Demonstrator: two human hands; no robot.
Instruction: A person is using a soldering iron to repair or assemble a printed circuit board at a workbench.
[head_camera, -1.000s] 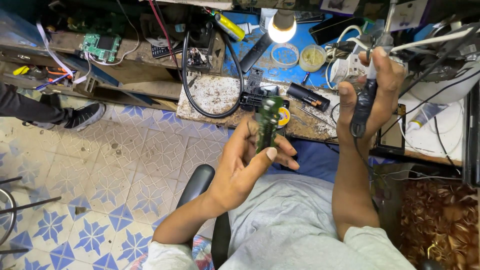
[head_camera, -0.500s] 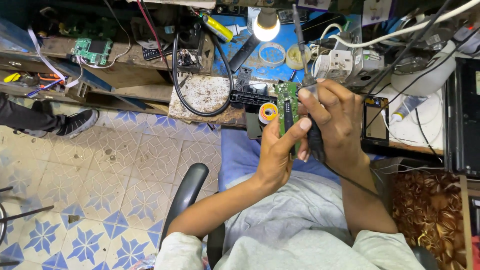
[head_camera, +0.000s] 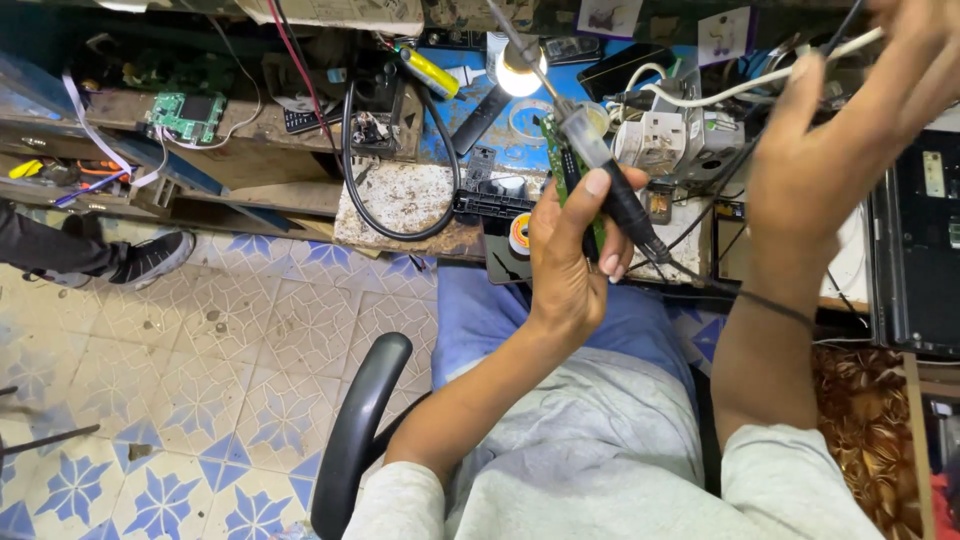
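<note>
Left hand: the left hand (head_camera: 570, 255) was closed around both a green circuit board (head_camera: 562, 165), held edge-on, and a soldering iron (head_camera: 600, 165), whose tip pointed up toward the lit lamp (head_camera: 520, 78).
Right hand: the right hand (head_camera: 850, 130) was raised to the right of the board, its fingers loosely curled at a white cable (head_camera: 745, 88); a firm grip could not be made out.
Board's place: above the person's lap, in front of the cluttered table (head_camera: 400, 195).
Solder reel: a small spool (head_camera: 520, 233) lay just left of the board, on the table.
Doing it well: the hot tip was best kept away from the cable and fingers, and the board steady.
</note>
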